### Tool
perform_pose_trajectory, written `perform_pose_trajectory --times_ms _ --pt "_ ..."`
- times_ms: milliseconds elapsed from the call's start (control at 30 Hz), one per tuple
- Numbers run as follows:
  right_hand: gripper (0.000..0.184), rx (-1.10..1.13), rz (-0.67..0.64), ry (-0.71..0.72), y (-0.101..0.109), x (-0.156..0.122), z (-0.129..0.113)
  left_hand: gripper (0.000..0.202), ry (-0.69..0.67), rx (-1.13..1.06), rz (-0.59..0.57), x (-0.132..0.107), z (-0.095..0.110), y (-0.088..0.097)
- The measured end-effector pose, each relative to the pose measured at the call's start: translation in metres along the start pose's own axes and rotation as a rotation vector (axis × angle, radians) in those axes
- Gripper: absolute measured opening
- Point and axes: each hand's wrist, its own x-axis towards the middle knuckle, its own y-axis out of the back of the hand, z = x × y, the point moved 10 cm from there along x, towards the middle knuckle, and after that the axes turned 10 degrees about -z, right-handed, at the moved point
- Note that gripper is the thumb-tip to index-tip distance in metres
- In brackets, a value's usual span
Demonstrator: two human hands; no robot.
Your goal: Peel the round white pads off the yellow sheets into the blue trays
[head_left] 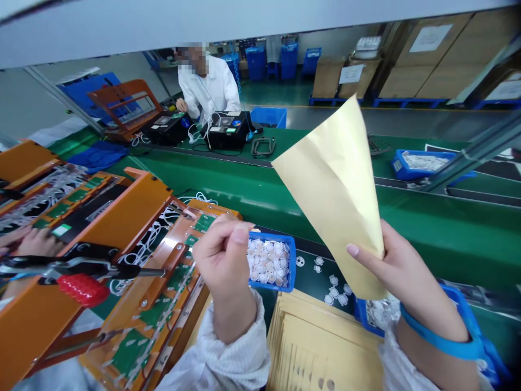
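Note:
My right hand (391,271) grips the lower corner of a yellow paper sheet (334,179), which stands up over the green belt. My left hand (222,255) is raised in a pinch, thumb against fingers, just left of a small blue tray (290,255) full of round white discs. What the pinch holds is too small to make out. A stack of yellow sheets (321,347) lies below both hands. Loose white discs (336,285) lie on the dark surface between the trays.
Orange fixtures with green circuit boards (134,217) and white wires fill the left, with a red-handled clamp (81,288). Another person's hand (36,241) rests at far left. A co-worker in white (209,84) sits across the green belt (427,222). A blue tray (423,163) sits far right.

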Motion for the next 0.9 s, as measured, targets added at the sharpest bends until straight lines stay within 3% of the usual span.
perform_pose_trajectory --times_ms 67,200,267,367,500,633,733,900 --pt "0.061 0.057 0.033 0.026 -0.003 -0.003 -0.006 0.01 0.105 -0.063 -0.142 -0.002 -0.014 -0.022" --pt "0.063 0.032 0.116 0.162 -0.012 -0.01 -0.034 0.078 0.401 -0.278 -0.533 -0.025 -0.046 -0.09" --pt "0.065 -0.035 0.074 0.199 -0.023 -0.01 -0.047 0.075 0.514 -0.386 -0.632 -0.038 -0.056 -0.113" --pt "0.074 -0.108 0.072 0.222 -0.027 -0.011 -0.059 0.045 0.548 -0.494 -0.555 -0.04 -0.064 -0.114" --pt "0.076 -0.169 0.148 0.284 -0.018 -0.016 -0.066 0.041 0.487 -0.536 -0.391 -0.027 -0.068 -0.097" --pt "0.057 -0.245 0.221 0.296 -0.011 -0.021 -0.068 0.037 0.51 -0.568 -0.297 -0.021 -0.073 -0.091" --pt "0.041 -0.257 0.229 0.32 -0.01 -0.024 -0.074 0.039 0.523 -0.65 -0.356 -0.025 -0.071 -0.101" --pt "0.025 -0.225 0.103 0.37 -0.017 -0.022 -0.083 0.036 0.483 -0.732 -0.546 -0.035 -0.064 -0.121"
